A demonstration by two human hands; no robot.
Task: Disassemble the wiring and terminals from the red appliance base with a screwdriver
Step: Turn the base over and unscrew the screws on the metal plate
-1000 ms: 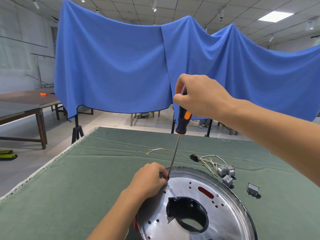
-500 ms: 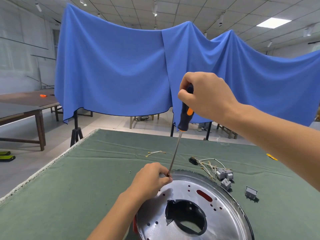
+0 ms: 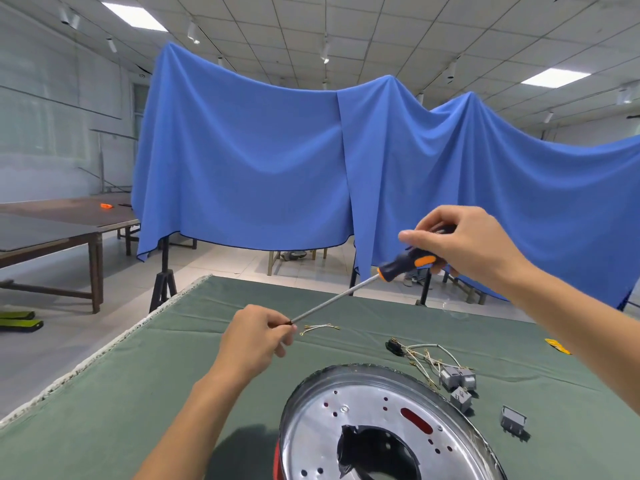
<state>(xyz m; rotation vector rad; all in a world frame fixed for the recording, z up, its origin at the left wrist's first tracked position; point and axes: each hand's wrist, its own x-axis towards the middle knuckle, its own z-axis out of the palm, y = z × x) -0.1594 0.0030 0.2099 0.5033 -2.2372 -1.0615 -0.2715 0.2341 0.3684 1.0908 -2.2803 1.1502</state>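
Observation:
The appliance base (image 3: 374,403) lies near the front of the green table, its shiny metal plate up and a sliver of red rim at its left. My right hand (image 3: 464,244) grips the black-and-orange handle of the screwdriver (image 3: 332,301), which slants down to the left above the table. My left hand (image 3: 258,336) pinches the screwdriver's tip, clear of the base; whatever it may hold there is too small to see. A bundle of removed wires with grey terminal blocks (image 3: 450,372) lies to the right of the base.
A short yellow-ended wire (image 3: 320,328) lies beyond my left hand. One grey terminal block (image 3: 513,419) sits alone at the right, a yellow scrap (image 3: 557,345) farther back. The table's left edge (image 3: 104,348) runs diagonally. Blue cloth hangs behind the table.
The screwdriver has lifted off the base and tilted from upright to slanting. My left hand rose and moved left with its tip. The camera has tipped upward.

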